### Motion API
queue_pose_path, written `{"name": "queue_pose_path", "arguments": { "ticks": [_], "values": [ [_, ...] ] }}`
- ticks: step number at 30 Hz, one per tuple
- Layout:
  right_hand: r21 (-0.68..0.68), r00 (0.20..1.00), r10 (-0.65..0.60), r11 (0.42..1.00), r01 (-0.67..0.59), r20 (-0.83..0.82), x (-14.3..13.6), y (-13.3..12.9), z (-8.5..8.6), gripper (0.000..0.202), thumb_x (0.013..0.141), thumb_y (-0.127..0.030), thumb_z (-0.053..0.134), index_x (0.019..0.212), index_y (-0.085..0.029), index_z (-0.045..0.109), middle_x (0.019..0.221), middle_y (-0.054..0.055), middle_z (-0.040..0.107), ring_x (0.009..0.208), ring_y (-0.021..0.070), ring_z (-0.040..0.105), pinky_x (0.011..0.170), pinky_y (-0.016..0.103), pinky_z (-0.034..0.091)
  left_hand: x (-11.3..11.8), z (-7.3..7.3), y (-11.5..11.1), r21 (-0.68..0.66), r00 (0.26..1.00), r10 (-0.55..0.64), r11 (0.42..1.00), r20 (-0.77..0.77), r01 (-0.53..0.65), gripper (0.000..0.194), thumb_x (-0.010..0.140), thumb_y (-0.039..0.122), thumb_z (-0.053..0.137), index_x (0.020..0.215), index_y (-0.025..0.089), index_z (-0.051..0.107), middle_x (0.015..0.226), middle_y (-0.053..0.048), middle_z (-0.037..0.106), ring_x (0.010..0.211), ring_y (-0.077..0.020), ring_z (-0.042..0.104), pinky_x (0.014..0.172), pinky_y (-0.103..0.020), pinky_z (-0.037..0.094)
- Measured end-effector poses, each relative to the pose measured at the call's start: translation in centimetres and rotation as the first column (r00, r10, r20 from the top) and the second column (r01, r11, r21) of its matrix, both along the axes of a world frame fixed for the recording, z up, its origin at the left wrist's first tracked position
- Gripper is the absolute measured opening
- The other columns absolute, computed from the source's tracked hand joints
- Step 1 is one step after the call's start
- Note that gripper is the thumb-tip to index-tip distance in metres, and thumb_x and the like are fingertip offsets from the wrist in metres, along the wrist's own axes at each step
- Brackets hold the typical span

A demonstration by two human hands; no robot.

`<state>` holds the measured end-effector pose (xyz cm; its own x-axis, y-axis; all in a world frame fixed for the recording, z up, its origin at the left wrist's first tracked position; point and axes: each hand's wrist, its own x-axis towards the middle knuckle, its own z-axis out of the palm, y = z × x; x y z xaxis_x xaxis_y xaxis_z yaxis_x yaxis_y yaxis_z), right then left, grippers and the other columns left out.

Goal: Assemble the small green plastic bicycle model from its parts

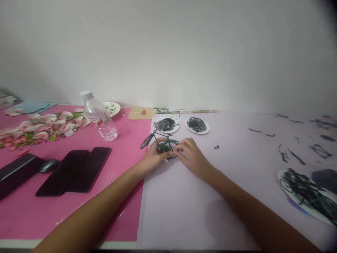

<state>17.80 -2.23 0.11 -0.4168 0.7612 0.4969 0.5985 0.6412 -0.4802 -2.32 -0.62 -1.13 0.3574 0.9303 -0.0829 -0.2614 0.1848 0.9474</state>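
Observation:
A small dark green and black model bicycle [163, 144] is held just above the lilac sheet, its front wheel [145, 142] toward the upper left. My left hand [155, 154] is closed around it from the left, with the thumb across the rear wheel. The fingers of my right hand [191, 154] are pinched together at the right side of that rear wheel. Any small part between those fingertips is hidden. Behind the bicycle, a white plate [173, 130] holds dark wheels and parts. A second white plate [207, 129] with black parts stands to its right.
Loose black parts [296, 156] lie at the right, near a plate [281, 177] heaped with more. A tiny black piece [216, 147] lies alone. On the pink side are a water bottle [100, 117], two phones [88, 170], a mouse [48, 166] and pink petal-like pieces [50, 123].

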Motion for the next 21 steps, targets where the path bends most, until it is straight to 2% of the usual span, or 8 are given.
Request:
{"name": "queue_pose_path", "arguments": {
  "ticks": [4, 9, 21],
  "values": [
    [-0.023, 1.000, -0.006, 1.000, 0.006, -0.001, 0.10, 0.06, 0.09, 0.009, 0.102, -0.025, 0.057, 0.100, -0.025, 0.066, 0.100, 0.007, 0.060, 0.100, 0.0255, 0.055, 0.091, 0.044, 0.048, 0.05, 0.27, -0.11, -0.008, 1.000, 0.003, 1.000, -0.008, -0.003, 0.065, 0.072, 0.026, 0.088, 0.124, 0.021, 0.049, 0.103, -0.005, 0.072, 0.089, -0.0185, 0.070, 0.085, -0.034, 0.053],
    [-0.051, 1.000, -0.008, 0.999, 0.007, -0.010, 0.18, 0.01, 0.25, 0.007, 0.101, -0.025, 0.060, 0.099, -0.025, 0.067, 0.099, 0.006, 0.059, 0.100, 0.0247, 0.054, 0.092, 0.043, 0.047, 0.09, -0.12, -0.03, 0.008, 1.000, -0.001, 1.000, -0.022, 0.001, 0.065, 0.073, 0.025, 0.088, 0.125, 0.022, 0.049, 0.101, -0.003, 0.071, 0.086, -0.0165, 0.068, 0.080, -0.031, 0.051],
    [-0.120, 1.000, -0.002, 0.993, -0.001, -0.028, 0.42, 0.15, 0.36, 0.009, 0.101, -0.026, 0.060, 0.099, -0.026, 0.069, 0.100, 0.006, 0.059, 0.103, 0.0250, 0.054, 0.095, 0.045, 0.047, 0.12, 0.23, -0.24, -0.015, 1.000, -0.004, 1.000, -0.018, 0.004, 0.065, 0.073, 0.025, 0.088, 0.124, 0.023, 0.048, 0.100, -0.003, 0.072, 0.089, -0.0181, 0.070, 0.083, -0.033, 0.051]
  ]
}}
